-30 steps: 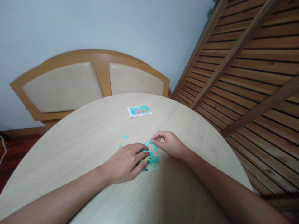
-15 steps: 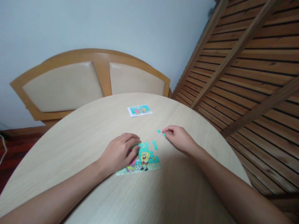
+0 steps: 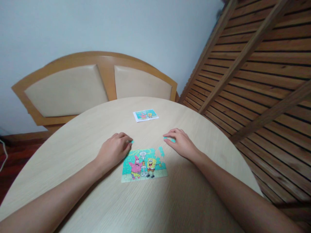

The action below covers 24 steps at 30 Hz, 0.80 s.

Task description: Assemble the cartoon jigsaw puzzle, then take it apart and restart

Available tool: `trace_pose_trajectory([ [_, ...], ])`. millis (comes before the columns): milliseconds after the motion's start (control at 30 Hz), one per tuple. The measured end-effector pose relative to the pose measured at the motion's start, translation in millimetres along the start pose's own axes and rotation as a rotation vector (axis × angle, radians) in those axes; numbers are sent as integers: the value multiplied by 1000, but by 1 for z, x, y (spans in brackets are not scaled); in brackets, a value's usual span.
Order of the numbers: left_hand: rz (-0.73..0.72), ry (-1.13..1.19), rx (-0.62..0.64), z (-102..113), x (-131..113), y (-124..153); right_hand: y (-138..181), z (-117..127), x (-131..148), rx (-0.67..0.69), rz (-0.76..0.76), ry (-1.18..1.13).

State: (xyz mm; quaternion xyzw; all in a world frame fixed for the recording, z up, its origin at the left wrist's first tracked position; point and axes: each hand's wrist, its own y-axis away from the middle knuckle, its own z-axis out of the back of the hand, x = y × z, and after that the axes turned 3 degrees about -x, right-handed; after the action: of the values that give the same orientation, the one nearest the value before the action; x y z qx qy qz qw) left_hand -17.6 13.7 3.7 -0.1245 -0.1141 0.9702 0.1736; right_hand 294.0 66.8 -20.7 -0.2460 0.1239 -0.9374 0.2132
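Note:
A nearly filled jigsaw puzzle (image 3: 145, 168) lies on the round table, showing a pink starfish, a tall pale figure and a yellow sponge character. Its upper right part has a gap, with a few joined teal pieces (image 3: 161, 150) along the right side. At the puzzle's upper left corner, my left hand (image 3: 114, 148) pinches a small teal puzzle piece (image 3: 132, 141) at its fingertips. To the right of the gap, my right hand (image 3: 182, 143) hovers with thumb and index finger apart. Loose teal pieces (image 3: 173, 140) show between those fingers, partly hidden by them.
A printed reference picture (image 3: 145, 115) on white paper lies farther back on the pale wooden table (image 3: 97, 124). Behind the table stands a wooden backrest with cream panels (image 3: 65, 90), against the wall. Slatted wood (image 3: 262, 71) rises on the right.
My left hand has moved left and away, uncovering the starfish and the puzzle's left part; a teal piece now shows at its fingertips. My right hand's fingers have parted and shifted slightly left.

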Motion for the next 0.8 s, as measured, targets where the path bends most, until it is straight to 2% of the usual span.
trace_pose_trajectory([
  [167,-51,51,-32,-3,-8,3,-1,0,-2,37,76,-79],
  [267,-237,133,-24,-3,-21,7,0,-1,-3,47,97,-100],
  [333,-381,155,28,-2,-32,11,0,-1,-3,36,84,-103],
  [433,-500,163,87,0,-43,16,1,-2,-4,10,55,-95],
  [633,-632,205,134,0,-50,20,0,0,-2,35,44,-80],
  [800,-635,188,163,-1,-51,22,1,0,-2,46,67,-87],
])
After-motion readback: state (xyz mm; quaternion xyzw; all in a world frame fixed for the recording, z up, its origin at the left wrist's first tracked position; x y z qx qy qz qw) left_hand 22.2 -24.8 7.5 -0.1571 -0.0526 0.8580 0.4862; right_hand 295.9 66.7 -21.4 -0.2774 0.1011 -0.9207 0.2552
